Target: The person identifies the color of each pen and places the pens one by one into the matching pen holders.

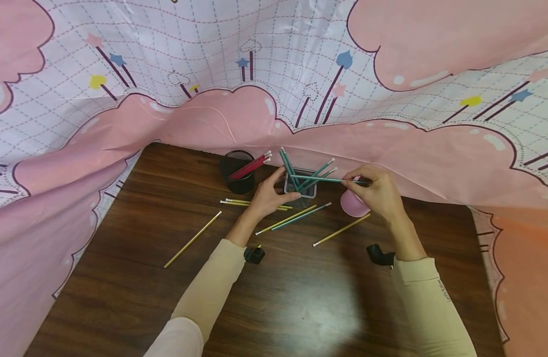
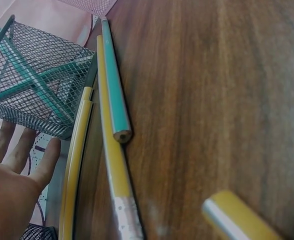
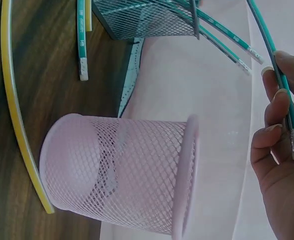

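In the head view, my right hand [image 1: 381, 193] pinches a green pencil [image 3: 279, 70] near its eraser end. That pencil lies almost level, its far end above a square black mesh pencil holder [image 1: 313, 184]. Several green pencils [image 1: 286, 161] lean in the holder, erasers up. Beside the holder's left side is my left hand [image 1: 267, 198], thumb and fingers spread about it; the left wrist view shows the fingers [image 2: 22, 150] loosely extended by the mesh, and whether they touch it I cannot tell. Under my right hand stands a pink mesh cup [image 3: 117, 170], partly hidden in the head view.
A round black mesh cup [image 1: 239, 183] with red pencils [image 1: 251, 167] stands left of the holder. Loose yellow pencils [image 1: 192, 240] and one green pencil [image 1: 301, 216] lie on the brown wooden table [image 1: 301, 297]. A patterned cloth [image 1: 202, 119] hangs behind.
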Available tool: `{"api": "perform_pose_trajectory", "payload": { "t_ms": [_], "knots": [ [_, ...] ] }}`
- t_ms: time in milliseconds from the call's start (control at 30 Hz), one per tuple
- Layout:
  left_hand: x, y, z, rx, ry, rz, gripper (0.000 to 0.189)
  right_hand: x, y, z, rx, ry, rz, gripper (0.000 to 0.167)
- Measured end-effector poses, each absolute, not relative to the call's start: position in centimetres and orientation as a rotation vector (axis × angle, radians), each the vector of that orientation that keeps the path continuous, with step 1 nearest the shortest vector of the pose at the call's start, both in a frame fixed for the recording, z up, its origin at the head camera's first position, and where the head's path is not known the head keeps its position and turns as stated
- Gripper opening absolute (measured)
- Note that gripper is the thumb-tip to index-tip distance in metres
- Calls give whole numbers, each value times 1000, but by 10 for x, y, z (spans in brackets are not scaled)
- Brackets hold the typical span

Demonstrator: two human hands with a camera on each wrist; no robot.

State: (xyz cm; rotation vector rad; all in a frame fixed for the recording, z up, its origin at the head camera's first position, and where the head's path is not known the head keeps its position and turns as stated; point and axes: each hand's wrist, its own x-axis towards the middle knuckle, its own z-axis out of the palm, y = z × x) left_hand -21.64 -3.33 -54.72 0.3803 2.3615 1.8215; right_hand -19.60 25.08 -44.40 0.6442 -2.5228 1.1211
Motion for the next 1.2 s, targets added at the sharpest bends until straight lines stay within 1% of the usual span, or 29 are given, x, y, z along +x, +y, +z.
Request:
{"api": "perform_pose_trajectory", "payload": {
  "t_ms": [533,633,800,900,1200],
  "knots": [
    [-216,-33,-547,400,2385,1808,83,-202,246,-433,688,-2657,900,9],
    [-216,-33,-547,402,2392,1807,83,-204,243,-433,673,-2668,908,14],
    [-216,-33,-548,418,2389,1819,82,-203,240,-437,622,-2637,1006,29],
    [-216,-33,-548,415,2385,1819,83,-202,240,-439,592,-2618,1038,36],
    [-216,-33,-548,390,2371,1810,85,-200,244,-443,604,-2565,1143,43]
  ]
}}
